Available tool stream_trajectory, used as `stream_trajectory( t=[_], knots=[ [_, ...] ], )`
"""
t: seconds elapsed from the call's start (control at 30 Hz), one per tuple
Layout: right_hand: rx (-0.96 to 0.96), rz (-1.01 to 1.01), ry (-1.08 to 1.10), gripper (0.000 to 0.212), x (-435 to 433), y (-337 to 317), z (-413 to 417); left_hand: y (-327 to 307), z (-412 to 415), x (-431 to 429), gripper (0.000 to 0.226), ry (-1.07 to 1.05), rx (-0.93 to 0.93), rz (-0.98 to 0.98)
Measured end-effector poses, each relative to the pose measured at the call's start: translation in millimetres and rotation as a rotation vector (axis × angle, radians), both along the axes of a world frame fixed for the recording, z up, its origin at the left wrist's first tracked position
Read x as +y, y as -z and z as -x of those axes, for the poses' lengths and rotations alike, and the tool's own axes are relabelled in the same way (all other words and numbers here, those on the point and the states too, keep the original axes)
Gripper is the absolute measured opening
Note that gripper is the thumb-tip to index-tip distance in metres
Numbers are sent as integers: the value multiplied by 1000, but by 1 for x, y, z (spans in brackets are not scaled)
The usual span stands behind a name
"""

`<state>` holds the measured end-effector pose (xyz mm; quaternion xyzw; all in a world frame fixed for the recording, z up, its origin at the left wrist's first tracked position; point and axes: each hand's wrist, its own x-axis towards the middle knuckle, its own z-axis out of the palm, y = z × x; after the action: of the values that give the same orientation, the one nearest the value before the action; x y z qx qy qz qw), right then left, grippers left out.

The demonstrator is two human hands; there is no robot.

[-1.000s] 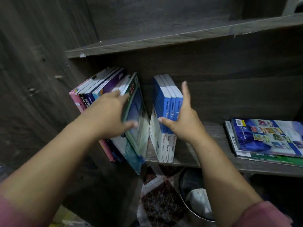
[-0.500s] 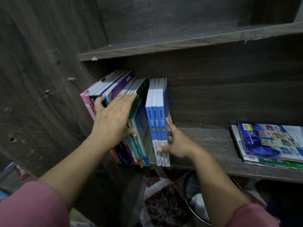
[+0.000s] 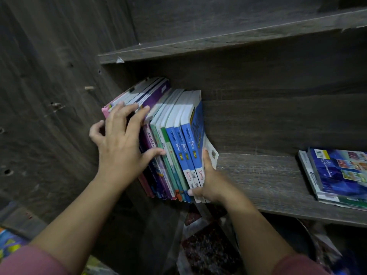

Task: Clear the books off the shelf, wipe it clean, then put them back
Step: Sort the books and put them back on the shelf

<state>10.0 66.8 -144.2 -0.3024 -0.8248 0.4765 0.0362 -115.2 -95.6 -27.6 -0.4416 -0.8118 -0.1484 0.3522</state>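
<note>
books (image 3: 174,147): one row of thin softcovers standing between the two hands at the left end of the shelf (image 3: 258,175). They lean away from the right hand onto the side panel (image 3: 59,96).
left hand (image 3: 121,151): spread wide, fingers laid on the tops of the leftmost books, thumb on the spines. Grips nothing.
right hand (image 3: 210,181): clamped on the row's lower right corner, thumb up the outer cover, one fingertip hooked at the foot of the spines.
handling: my guess is heavy as a block, floppy one by one. Glossy covers will likely slide on each other. The thin booklet (image 3: 211,155) by the right thumb curls loose and would slip first.
hold: squeeze the row from both ends, low down, with a palm under it if lifting out.
edges: the row's foot sits at the shelf's front edge, just under the right hand. Panel is tight beside the left hand. Upper shelf (image 3: 218,42) is above the left fingers, with some gap over the book tops.
room: bare board to the right of the right hand, up to a flat stack (image 3: 337,175) well apart.
</note>
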Motion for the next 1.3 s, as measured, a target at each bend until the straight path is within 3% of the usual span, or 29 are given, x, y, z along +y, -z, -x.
stream_trajectory(
  t=[0.2, 0.3, 0.43, 0.63, 0.77, 0.87, 1.07, 1.3],
  knots=[
    [97, 21, 33, 142, -3, 8, 12, -2, 1, 4, 96, -28, 18, 30],
    [85, -16, 27, 153, -8, 5, 11, 3, 1, 3, 103, -28, 42, 79],
    [129, -144, 120, 144, -16, 12, 11, 7, 1, 6, 103, -23, 34, 45],
    [277, -11, 98, 137, -16, 28, 8, 8, -1, 5, 104, -23, 22, 38],
    [220, 76, 43, 149, -4, 34, 4, 8, -2, 9, 119, -35, 0, 58],
    [104, -36, 66, 155, -5, 40, 7, 11, -1, 13, 125, -45, -6, 68],
    [84, -179, 102, 158, -2, 47, 16, 10, 4, 10, 121, -13, 10, 82],
    [105, -143, 37, 158, 3, 51, 20, 14, 6, 9, 114, 67, 7, 3]
  ],
)
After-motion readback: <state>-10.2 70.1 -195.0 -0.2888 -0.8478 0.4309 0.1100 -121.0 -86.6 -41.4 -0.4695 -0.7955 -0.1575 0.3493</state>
